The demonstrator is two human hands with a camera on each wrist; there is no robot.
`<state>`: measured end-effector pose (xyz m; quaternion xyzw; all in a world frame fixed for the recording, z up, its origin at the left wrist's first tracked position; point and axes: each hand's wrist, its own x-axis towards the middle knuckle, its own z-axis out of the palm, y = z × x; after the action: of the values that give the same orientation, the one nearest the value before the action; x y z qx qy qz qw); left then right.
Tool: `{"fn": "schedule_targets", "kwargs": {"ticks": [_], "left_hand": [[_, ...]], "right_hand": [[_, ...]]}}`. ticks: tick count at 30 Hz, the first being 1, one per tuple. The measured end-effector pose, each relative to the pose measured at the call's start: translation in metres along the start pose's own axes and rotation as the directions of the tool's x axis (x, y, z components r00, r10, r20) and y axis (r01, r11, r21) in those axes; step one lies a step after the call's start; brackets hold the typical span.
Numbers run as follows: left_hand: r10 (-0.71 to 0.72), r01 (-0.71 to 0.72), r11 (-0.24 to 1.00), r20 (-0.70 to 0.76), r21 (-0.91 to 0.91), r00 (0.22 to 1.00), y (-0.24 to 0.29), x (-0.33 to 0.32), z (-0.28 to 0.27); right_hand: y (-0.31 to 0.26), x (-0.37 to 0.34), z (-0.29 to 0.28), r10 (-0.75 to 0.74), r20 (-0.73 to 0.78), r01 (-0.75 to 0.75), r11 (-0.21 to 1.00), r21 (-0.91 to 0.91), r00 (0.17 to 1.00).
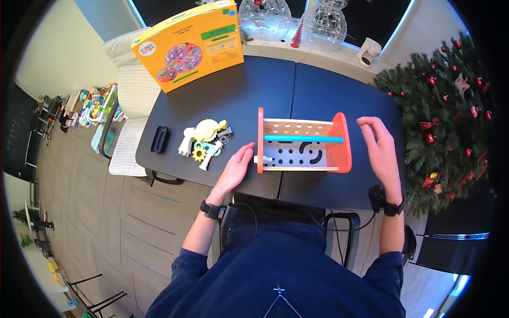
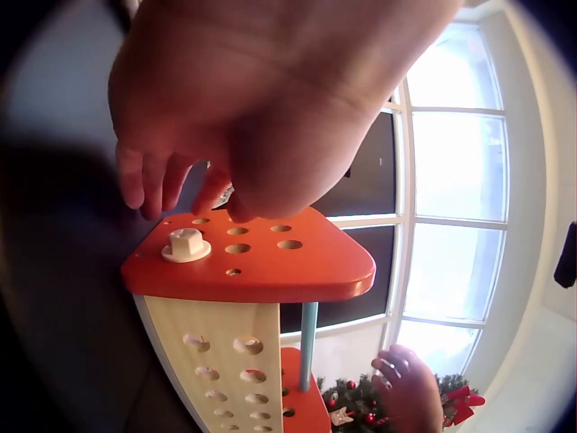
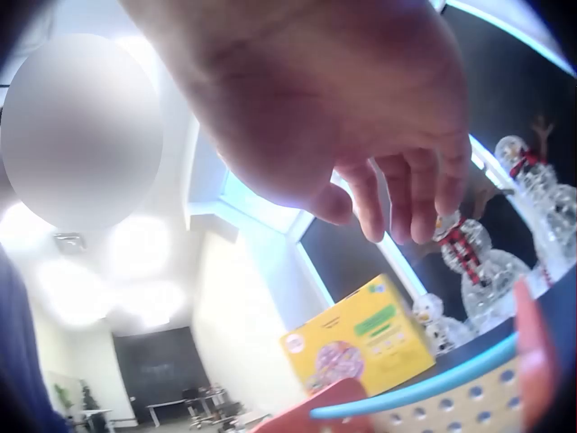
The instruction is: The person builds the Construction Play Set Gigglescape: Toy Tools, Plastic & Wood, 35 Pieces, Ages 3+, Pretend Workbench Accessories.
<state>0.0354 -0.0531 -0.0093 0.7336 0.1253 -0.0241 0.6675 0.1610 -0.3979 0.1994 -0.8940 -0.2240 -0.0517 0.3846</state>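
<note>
Between the left hand and the right hand, the toy toolbox is placed; its red end panel, fitted with a white bolt, is just beside the left fingers, which are loosely extended around nothing, though whether the panel is touched cannot be told. The right hand is held empty, fingers gently bent, beyond the opposite end. To the left of the left hand, a yellow gear is seen among loose toy parts.

Black two-panel table, rounded corners, yellow toy-set box standing far left, small black tray nearer, plastic toy parts heaped beside, including yellow gear, white bolt, perforated wooden toolbox with orange-red ends astride the seam.
</note>
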Motion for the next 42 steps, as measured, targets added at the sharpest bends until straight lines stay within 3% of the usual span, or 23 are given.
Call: {"fn": "schedule_targets", "kwargs": {"ticks": [3,4,5,6,9,11,15,18,19,22,26,34,42], "left_hand": [[0.006,-0.005,1.000,0.054,-0.028,0.998,0.028,0.000,0.006],[-0.025,0.028,0.999,0.065,-0.038,0.998,0.035,0.001,0.008],[-0.056,0.060,0.997,0.075,-0.048,0.996,0.041,0.002,0.008],[-0.087,0.092,0.994,0.082,-0.059,0.993,0.045,0.003,0.009],[-0.104,0.111,0.986,0.064,-0.123,0.993,0.042,0.007,0.009],[-0.125,0.134,0.983,0.083,-0.123,0.989,0.048,0.007,0.008],[-0.138,0.134,0.979,-0.015,-0.152,0.990,0.049,0.010,0.010],[0.062,-0.093,0.984,-0.199,-0.152,0.978,0.046,0.015,0.014],[0.102,-0.141,0.976,-0.223,-0.168,0.969,0.070,0.004,0.020],[0.066,-0.102,0.938,-0.118,-0.331,0.991,0.078,-0.003,0.014],[0.114,-0.153,0.950,-0.150,-0.273,0.982,0.087,-0.016,0.030],[0.210,-0.222,0.975,-0.217,-0.032,0.953,0.089,-0.014,0.044],[0.198,-0.231,0.953,-0.174,-0.195,0.965,0.059,-0.012,0.036]], "right_hand": [[0.086,0.003,0.014,0.170,0.087,-0.178,0.980,0.086,0.981],[0.107,0.002,0.022,0.287,0.216,-0.298,0.954,0.021,0.933],[0.126,-0.002,0.038,0.325,0.340,-0.394,0.906,0.156,0.883],[0.140,-0.007,0.049,0.336,0.465,-0.493,0.827,0.271,0.819],[0.128,-0.012,0.064,0.351,0.566,-0.621,0.672,0.403,0.746],[0.119,-0.012,0.063,0.312,0.560,-0.608,0.631,0.482,0.768],[0.099,-0.016,0.055,0.197,0.569,-0.557,0.602,0.572,0.798],[0.090,-0.022,0.044,0.117,0.539,-0.501,0.570,0.651,0.834],[0.083,-0.021,0.038,0.089,0.523,-0.477,0.560,0.677,0.848],[0.064,-0.020,0.024,0.039,0.444,-0.387,0.564,0.730,0.895],[0.070,-0.021,0.030,-0.050,0.307,-0.212,0.621,0.754,0.950],[0.086,-0.046,0.070,0.126,0.254,-0.282,0.514,0.810,0.959],[0.095,-0.062,0.095,0.151,0.272,-0.311,0.518,0.797,0.950]]}}
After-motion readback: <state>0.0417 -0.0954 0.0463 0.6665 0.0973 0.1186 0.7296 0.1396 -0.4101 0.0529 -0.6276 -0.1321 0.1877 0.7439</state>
